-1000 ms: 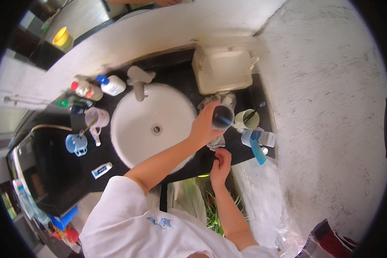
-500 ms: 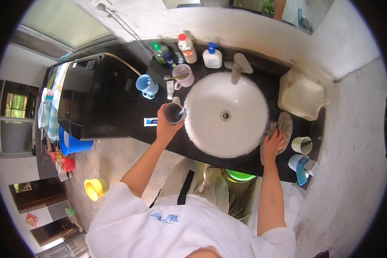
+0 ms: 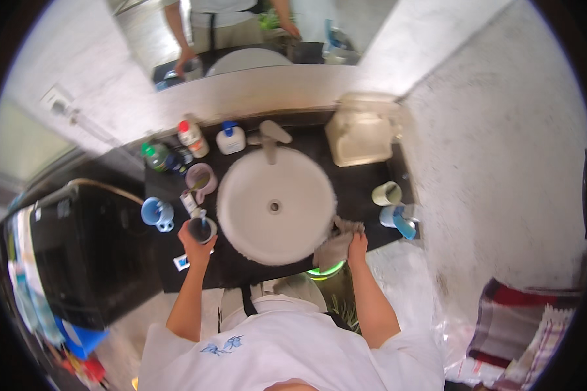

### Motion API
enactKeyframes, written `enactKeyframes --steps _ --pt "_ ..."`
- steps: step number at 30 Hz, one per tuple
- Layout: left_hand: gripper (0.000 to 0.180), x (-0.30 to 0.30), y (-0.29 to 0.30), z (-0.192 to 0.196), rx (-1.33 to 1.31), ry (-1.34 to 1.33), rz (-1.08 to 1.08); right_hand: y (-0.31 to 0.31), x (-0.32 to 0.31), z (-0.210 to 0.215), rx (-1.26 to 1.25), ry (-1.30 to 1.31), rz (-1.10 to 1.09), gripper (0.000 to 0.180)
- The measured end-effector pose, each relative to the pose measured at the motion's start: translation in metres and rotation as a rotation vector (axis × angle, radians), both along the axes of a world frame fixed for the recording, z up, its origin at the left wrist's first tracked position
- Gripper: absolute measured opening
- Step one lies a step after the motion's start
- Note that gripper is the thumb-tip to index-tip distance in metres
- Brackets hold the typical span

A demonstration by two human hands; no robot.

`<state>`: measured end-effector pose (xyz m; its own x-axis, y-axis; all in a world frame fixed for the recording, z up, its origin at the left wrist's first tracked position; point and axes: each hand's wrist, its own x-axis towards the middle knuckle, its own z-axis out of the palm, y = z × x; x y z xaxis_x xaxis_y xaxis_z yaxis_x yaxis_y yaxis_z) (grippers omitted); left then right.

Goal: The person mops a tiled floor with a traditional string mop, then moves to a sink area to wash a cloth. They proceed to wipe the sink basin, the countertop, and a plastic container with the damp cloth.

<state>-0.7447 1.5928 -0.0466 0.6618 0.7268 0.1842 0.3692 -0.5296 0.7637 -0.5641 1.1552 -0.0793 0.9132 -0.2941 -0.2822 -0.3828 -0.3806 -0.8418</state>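
At the left of the white washbasin (image 3: 244, 228), my left hand (image 3: 194, 242) is closed round a cup (image 3: 203, 231) with a dark inside. A toothbrush appears to stand in that cup. My right hand (image 3: 357, 247) grips a grey-brown cloth (image 3: 334, 249), which hangs at the basin's front right edge. Close to my left hand lie a toothpaste tube (image 3: 182, 262) and another white tube (image 3: 189, 203). A pink mug (image 3: 201, 180) and a blue mug (image 3: 156, 214) stand farther back.
Behind the basin rise a tap (image 3: 270, 140), a white pump bottle (image 3: 231, 138) and a red-capped bottle (image 3: 193, 139). A cream plastic tub (image 3: 360, 138) occupies the back right corner. Two small cups, one a pale green cup (image 3: 387, 193), stand at the right end. A black appliance (image 3: 91, 241) borders the left.
The view has swung right, bringing more mirror into sight. My right hand has gathered the cloth up from the countertop and drawn it toward me. My left hand keeps hold of the cup.
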Motion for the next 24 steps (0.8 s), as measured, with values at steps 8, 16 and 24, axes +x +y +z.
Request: enactKeyframes --steps 8,16,24 --pt "0.113 -0.017 -0.029 0.018 0.202 0.106 0.117 0.018 0.162 0.111 1.313 -0.051 -0.231 0.055" --pt "0.05 0.018 -0.106 0.064 -0.195 0.062 -0.021 0.003 0.306 0.123 1.372 -0.086 -0.048 0.047" --pt "0.058 0.169 -0.167 0.059 -0.228 0.088 -0.448 0.021 0.315 0.142 1.312 0.084 -0.013 0.03"
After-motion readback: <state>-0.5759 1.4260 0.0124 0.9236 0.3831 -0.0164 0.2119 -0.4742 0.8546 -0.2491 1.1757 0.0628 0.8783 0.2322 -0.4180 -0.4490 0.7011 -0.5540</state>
